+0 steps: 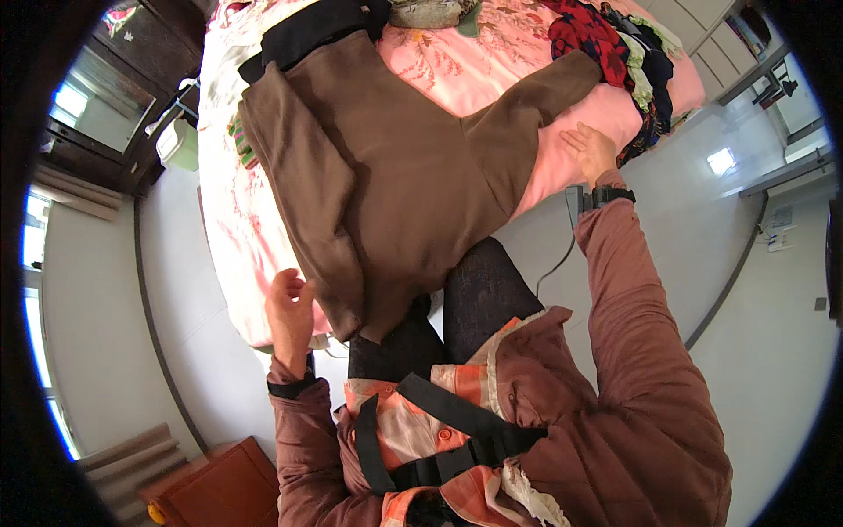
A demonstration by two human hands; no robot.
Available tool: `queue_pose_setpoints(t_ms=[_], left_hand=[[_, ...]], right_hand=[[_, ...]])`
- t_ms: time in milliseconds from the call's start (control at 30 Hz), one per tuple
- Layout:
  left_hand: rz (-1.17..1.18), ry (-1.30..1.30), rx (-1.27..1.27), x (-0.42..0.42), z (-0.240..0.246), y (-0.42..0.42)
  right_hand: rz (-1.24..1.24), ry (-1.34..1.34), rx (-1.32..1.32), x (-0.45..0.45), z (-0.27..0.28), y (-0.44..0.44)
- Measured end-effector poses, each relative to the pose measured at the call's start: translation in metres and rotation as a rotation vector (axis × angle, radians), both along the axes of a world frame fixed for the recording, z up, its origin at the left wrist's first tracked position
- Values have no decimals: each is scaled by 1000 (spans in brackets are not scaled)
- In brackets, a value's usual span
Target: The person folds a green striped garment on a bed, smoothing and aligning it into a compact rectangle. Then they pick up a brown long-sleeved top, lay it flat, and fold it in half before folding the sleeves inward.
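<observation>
A brown long-sleeved top (408, 165) lies spread over the near edge of the bed, its lower hem hanging against my dark-clad legs. Its left-side sleeve (306, 178) is folded down along the body, while the right-side sleeve (527, 112) stretches out toward the upper right. My left hand (290, 309) is beside the folded sleeve's lower part, its fingers loosely curled around nothing. Over the pink sheet, below the outstretched sleeve, my right hand (589, 150) is empty with its palm turned up and fingers spread.
Black folded cloth (316, 33) lies at the top's far end. Piled clothes (619, 59), some red-patterned, rest at the bed's right. The pink floral sheet (448, 59) covers the bed. A cable (560, 263) hangs near my right wrist. A brown wooden piece of furniture (224, 484) stands lower left.
</observation>
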State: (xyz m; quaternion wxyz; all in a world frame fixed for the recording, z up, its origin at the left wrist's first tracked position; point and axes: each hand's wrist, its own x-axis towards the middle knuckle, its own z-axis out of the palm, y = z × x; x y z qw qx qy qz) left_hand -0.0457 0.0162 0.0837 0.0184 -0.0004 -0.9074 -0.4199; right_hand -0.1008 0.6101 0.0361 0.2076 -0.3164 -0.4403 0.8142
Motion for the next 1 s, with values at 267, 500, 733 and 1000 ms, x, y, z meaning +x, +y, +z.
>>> queue_pose_setpoints(t_ms=[267,500,733,1000], left_hand=[[-197,-221,295,-51,30,75],[-163,-361,682,-107,73,93],[-284,-167,1243,-124,64,42],[259,-442,1131,-100,-21,-27]], right_hand=[[85,63,-36,-64,9,-42],[139,333,547,-105,89,-144],[987,662,1443,-66,123,-356],[1098,721,1747,15,61,-378]])
